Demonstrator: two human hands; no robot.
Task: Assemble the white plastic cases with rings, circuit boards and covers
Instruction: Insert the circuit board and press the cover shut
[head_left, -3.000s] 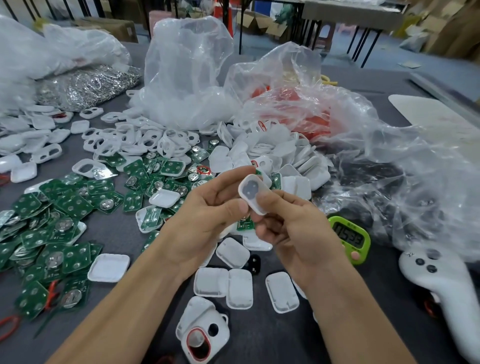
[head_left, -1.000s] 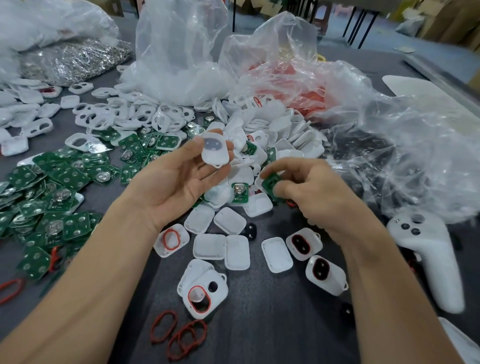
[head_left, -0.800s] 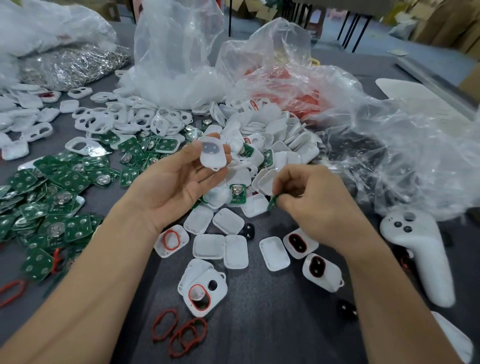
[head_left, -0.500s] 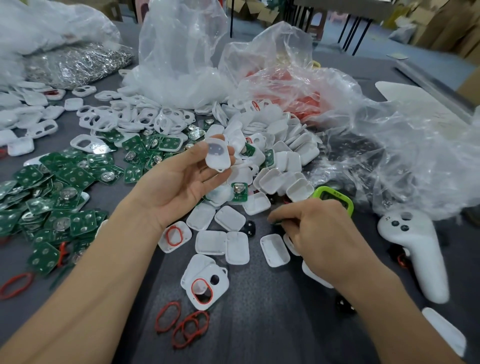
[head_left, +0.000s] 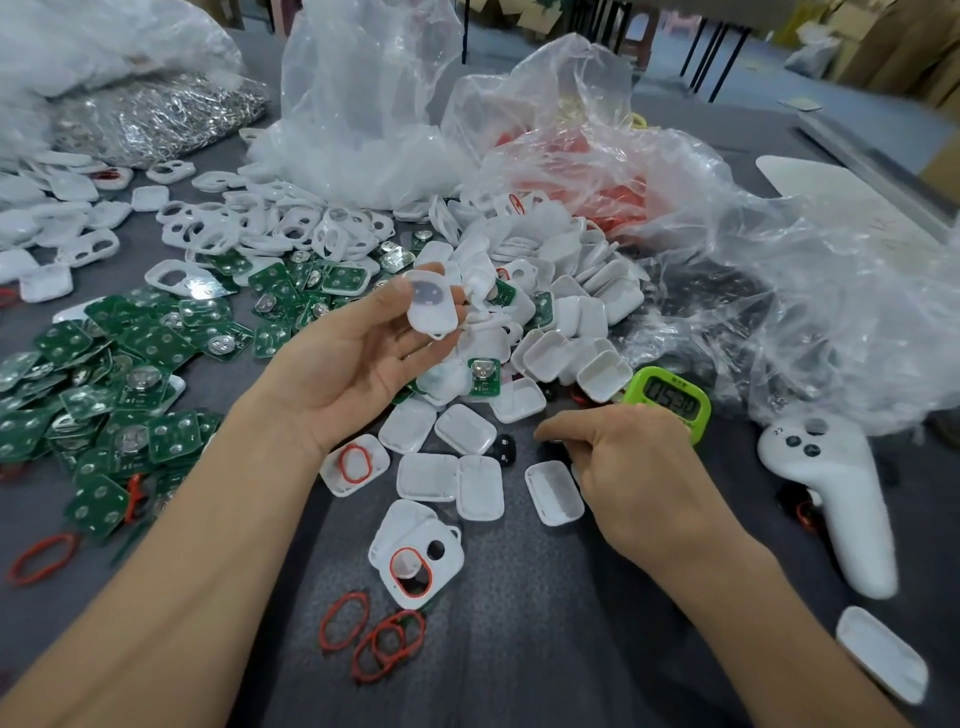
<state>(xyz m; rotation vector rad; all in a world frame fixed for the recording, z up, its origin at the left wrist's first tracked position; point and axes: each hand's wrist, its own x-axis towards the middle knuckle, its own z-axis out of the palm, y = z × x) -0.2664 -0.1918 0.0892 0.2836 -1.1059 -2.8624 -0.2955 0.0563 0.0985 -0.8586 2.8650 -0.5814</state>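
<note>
The bench (head_left: 545, 649) has a dark grey, matt covering that looks like cloth. Each white case (head_left: 432, 306) is smooth plastic with a dull sheen. The green circuit boards (head_left: 156, 338) carry shiny metal discs. The red rings (head_left: 374, 639) look like matt rubber. The clear bags (head_left: 831, 322) are thin, crinkled, glossy film. The heap (head_left: 156, 117) at the far left corner is bright metal. The green timer (head_left: 670, 397) and white controller (head_left: 841, 499) are smooth plastic.
</note>
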